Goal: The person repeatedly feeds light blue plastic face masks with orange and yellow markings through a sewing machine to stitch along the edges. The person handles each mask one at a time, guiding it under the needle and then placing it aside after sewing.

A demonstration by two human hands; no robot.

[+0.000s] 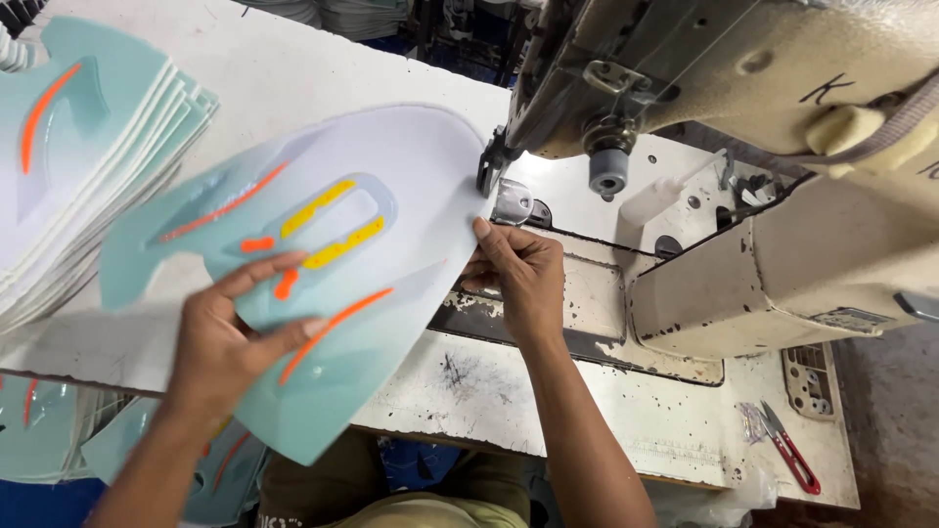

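The person's left hand (230, 337) lies nearest the camera, fingers spread flat on a pale mint-and-white shoe upper panel (323, 264) with orange and yellow stripes. The panel rests tilted on the worn white sewing table (548, 411) — its right edge just beside the presser foot (511, 200) of a cream sewing machine (743, 147). The right hand (518, 274) pinches that edge between thumb and curled fingers. A stack of matching panels (88, 156) sits at far left, and red-handled thread snips (788, 448) lie well apart at right.
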